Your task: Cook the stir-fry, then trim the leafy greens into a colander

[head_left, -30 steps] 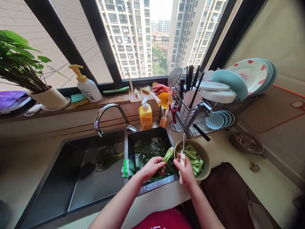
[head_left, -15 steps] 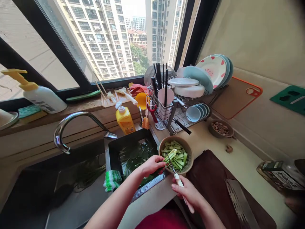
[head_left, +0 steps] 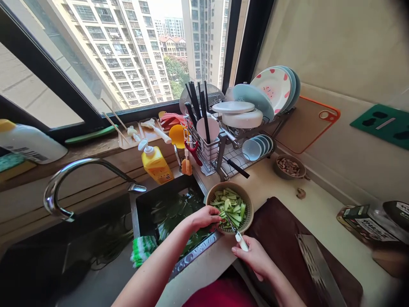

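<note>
Since a moment ago our left hand (head_left: 204,216) has let the green stalk piece drop and now rests released on the near rim of the colander (head_left: 213,192), fingertips touching it; the cut greens (head_left: 231,206) all lie inside the colander, just beyond that hand. Our right hand (head_left: 255,257) has slid a little nearer the bowl, still clenched round the white handle of the small knife (head_left: 235,230), whose blade reaches over the rim into the greens. So one more piece has joined the pile.

Left of the left hand, the sink (head_left: 143,200) holds water and leaves. To the right of the right hand lies the dark cutting board (head_left: 281,238) with a cleaver (head_left: 315,266) on it. Beyond both hands stands the dish rack (head_left: 223,157), then the yellow soap bottle (head_left: 155,162), then a small bowl of nuts (head_left: 289,166). Nothing stands between the hands and the colander.
</note>
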A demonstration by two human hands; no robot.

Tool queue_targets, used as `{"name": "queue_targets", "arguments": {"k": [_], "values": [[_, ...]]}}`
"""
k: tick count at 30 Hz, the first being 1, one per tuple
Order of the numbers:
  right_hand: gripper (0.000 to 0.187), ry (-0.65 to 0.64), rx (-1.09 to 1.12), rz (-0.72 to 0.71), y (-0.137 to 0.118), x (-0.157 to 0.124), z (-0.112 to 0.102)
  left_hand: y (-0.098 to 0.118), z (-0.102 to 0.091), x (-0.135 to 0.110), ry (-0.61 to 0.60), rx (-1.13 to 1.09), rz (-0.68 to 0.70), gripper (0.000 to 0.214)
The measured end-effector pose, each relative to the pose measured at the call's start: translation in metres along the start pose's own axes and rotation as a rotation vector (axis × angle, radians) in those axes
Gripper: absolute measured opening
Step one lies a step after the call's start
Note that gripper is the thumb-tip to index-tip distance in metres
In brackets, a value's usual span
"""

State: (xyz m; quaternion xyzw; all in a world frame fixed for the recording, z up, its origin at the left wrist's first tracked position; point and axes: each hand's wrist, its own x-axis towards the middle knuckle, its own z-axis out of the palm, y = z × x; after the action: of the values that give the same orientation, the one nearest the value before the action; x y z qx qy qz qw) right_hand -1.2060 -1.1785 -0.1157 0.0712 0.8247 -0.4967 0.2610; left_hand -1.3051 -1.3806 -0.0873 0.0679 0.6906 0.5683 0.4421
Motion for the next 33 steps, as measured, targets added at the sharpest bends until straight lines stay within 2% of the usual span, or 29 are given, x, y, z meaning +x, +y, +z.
{"name": "queue_targets", "arguments": {"k": [5, 7, 9, 12, 15, 18, 22, 25, 30, 33], "values": [[0.026, 0.040, 0.133, 0.056, 0.014, -0.002, 0.003, -0.006, -0.005, -0.002, 0.041, -0.081, -0.012, 0.030], [0.027, 0.046, 0.243, 0.068, 0.020, -0.005, 0.001, -0.003, -0.011, -0.002, 0.142, -0.052, 0.032, 0.022], [0.029, 0.043, 0.302, 0.098, 0.024, -0.009, 0.000, 0.003, -0.017, 0.004, 0.297, 0.127, 0.108, 0.017], [0.030, 0.031, 0.281, 0.150, 0.025, -0.014, 0.000, 0.019, -0.020, 0.029, 0.456, 0.597, 0.136, 0.018], [0.029, 0.022, 0.267, 0.148, 0.023, -0.018, 0.004, 0.033, -0.011, 0.062, 0.458, 0.916, 0.058, 0.013], [0.031, -0.042, 0.373, 0.165, 0.023, -0.022, 0.012, 0.036, -0.001, 0.085, 0.414, 0.957, 0.033, 0.009], [0.037, -0.192, 0.707, 0.236, 0.018, -0.026, 0.021, 0.030, -0.004, 0.089, 0.412, 0.989, 0.057, 0.008], [0.038, -0.307, 0.922, 0.282, 0.008, -0.023, 0.025, 0.023, -0.012, 0.081, 0.464, 0.914, 0.082, 0.011], [0.032, -0.545, 1.134, 0.314, -0.003, -0.009, 0.028, 0.008, -0.013, 0.062, 0.529, 0.325, 0.093, 0.017], [0.027, -0.613, 1.221, 0.358, -0.003, -0.002, 0.029, 0.000, -0.009, 0.053, 0.550, 0.162, 0.182, 0.021]]}}
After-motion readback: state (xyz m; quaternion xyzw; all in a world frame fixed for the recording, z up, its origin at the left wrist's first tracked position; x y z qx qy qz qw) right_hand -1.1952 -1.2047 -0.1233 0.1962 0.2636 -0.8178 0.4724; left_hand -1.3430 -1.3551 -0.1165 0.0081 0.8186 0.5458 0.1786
